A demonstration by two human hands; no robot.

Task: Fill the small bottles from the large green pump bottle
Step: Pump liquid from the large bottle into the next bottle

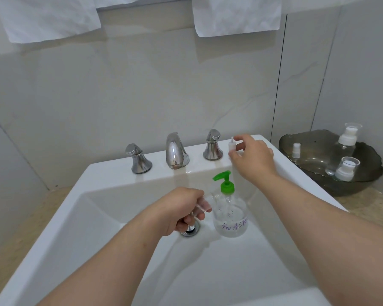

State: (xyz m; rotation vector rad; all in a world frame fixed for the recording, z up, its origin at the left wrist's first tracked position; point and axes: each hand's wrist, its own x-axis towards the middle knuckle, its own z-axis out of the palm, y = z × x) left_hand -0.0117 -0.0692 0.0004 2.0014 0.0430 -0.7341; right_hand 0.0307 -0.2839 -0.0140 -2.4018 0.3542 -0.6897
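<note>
The large clear bottle with a green pump [230, 214] stands upright in the white sink [111, 177], just right of the drain. My left hand [184, 209] grips a small clear bottle [205, 204] lying sideways, its mouth toward the pump bottle. My right hand [251, 156] reaches to the sink's back rim and pinches a small white spray cap [232, 145] beside the right tap handle. Three more small bottles with white caps lie in a dark glass bowl [314, 142] at the right.
A chrome spout [176, 151] and two chrome handles, left [138, 159] and right [212, 145], line the back rim. The chrome drain [189, 230] lies partly under my left hand. White towels [237, 16] hang on the wall above. A beige counter surrounds the sink.
</note>
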